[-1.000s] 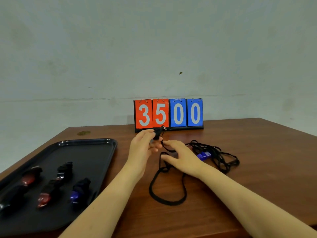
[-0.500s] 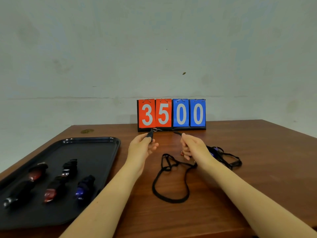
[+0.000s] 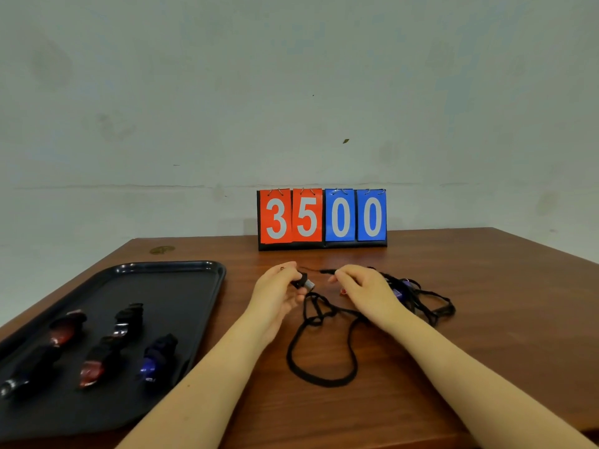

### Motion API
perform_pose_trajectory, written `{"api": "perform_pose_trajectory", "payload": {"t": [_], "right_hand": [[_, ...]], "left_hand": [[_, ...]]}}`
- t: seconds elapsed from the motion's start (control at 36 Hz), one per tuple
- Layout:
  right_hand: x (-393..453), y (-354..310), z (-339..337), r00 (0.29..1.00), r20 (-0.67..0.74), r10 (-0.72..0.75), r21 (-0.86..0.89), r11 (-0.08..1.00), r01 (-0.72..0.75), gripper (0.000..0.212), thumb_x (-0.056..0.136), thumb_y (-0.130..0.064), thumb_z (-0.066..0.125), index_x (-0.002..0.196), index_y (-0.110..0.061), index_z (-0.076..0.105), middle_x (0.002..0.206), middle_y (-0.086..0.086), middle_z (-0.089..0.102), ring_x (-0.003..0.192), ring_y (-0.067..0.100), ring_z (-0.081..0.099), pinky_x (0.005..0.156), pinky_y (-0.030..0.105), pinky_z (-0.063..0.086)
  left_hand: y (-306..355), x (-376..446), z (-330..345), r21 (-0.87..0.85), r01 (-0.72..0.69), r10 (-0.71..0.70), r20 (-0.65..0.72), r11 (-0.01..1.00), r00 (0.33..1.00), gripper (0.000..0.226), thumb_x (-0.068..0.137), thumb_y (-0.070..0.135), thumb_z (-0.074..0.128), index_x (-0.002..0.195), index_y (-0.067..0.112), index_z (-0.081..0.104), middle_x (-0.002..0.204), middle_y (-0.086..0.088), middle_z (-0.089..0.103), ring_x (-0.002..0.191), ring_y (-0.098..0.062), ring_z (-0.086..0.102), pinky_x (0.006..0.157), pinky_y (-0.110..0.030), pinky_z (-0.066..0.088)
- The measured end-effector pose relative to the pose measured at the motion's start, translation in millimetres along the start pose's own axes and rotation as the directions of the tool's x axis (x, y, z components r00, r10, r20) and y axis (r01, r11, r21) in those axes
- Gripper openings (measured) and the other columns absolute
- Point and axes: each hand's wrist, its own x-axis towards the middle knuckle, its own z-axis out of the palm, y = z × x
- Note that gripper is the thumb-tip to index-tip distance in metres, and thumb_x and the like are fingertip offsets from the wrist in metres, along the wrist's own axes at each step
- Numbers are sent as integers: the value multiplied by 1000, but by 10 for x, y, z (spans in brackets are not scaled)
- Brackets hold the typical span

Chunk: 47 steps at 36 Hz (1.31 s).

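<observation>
My left hand grips a small black whistle with a silver end, just above the wooden table. My right hand pinches the end of a black cord that stretches towards the left hand. The rest of that black lanyard lies in a loop on the table between my forearms. Behind the right hand lies a tangle of black cords with a blue whistle in it.
A black tray at the left holds several whistles wrapped in black cord, red, black and blue ones. A flip scoreboard reading 3500 stands at the table's far edge, against a pale wall.
Both hands have come down towards the table and moved closer together. The whistle now sits lower in my left hand, and the cord between the hands is short and taut.
</observation>
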Motion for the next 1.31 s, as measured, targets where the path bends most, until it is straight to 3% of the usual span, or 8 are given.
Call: {"api": "perform_pose_trajectory", "payload": {"t": [0.08, 0.36, 0.53, 0.67, 0.75, 0.97, 1.14, 1.31], "right_hand": [[-19, 8, 24, 988, 110, -104, -130, 985, 118, 22, 99, -28, 48, 100, -23, 70, 89, -13, 67, 86, -1, 59, 80, 19, 46], [-90, -98, 54, 950, 268, -162, -126, 971, 201, 23, 98, -32, 50, 106, -24, 70, 97, -11, 69, 91, -1, 60, 85, 21, 49], [-100, -119, 50, 942, 284, -178, -117, 969, 218, 22, 98, -32, 51, 106, -25, 70, 95, -12, 69, 90, 0, 61, 87, 25, 50], [-118, -153, 91, 921, 338, -191, -155, 954, 255, 23, 97, -31, 52, 110, -23, 70, 103, -9, 70, 94, 3, 62, 89, 27, 51], [-125, -152, 106, 916, 341, -209, -156, 949, 274, 24, 97, -31, 52, 111, -22, 70, 104, -9, 70, 95, 4, 62, 89, 28, 51], [-86, -156, 38, 974, 73, -213, -21, 976, 215, 18, 97, -26, 52, 87, -26, 68, 80, -11, 66, 78, -1, 60, 74, 17, 47], [-43, -111, -52, 993, -66, -102, 152, 982, 111, 21, 97, -23, 53, 83, -19, 68, 79, -4, 68, 79, 5, 63, 79, 27, 52], [-25, -90, -62, 998, -64, -10, 245, 969, 26, 26, 98, -24, 51, 85, -8, 67, 74, -2, 64, 67, 2, 58, 66, 21, 45]], "left_hand": [[-18, 12, -1, -52, 23, -21, 24, 998, 999, 23, 92, 5, 56, 112, 9, 66, 103, -15, 67, 85, -20, 64, 71, -27, 55], [-58, 93, -52, -121, -69, 58, -87, 990, 994, 17, 89, 5, 64, 105, 8, 66, 102, -12, 70, 94, -19, 69, 84, -29, 55], [-127, 152, -64, 123, -121, 138, -133, 985, 981, 19, 89, 14, 66, 107, 19, 69, 99, 0, 71, 97, -16, 66, 95, -36, 52], [-100, 125, -54, -35, -98, 94, -92, 995, 991, 14, 90, 12, 64, 102, 19, 67, 103, -5, 70, 97, -17, 65, 79, -26, 54], [-115, 146, -65, 32, -124, 126, -78, 992, 989, 20, 91, 14, 64, 109, 19, 67, 107, -5, 70, 101, -19, 65, 79, -26, 53], [-130, 101, -63, 440, -284, 293, 49, 852, 955, 23, 94, 16, 58, 113, 26, 66, 107, 6, 68, 93, -9, 64, 78, -20, 53], [-124, -1, 5, 609, -414, 297, 289, 677, 910, 23, 94, 21, 58, 115, 29, 65, 108, 16, 63, 95, -1, 61, 72, -10, 50], [-132, -62, 33, 574, -360, 182, 344, 735, 921, 20, 95, 22, 58, 109, 33, 65, 98, 13, 70, 83, -4, 67, 65, -11, 51]]}}
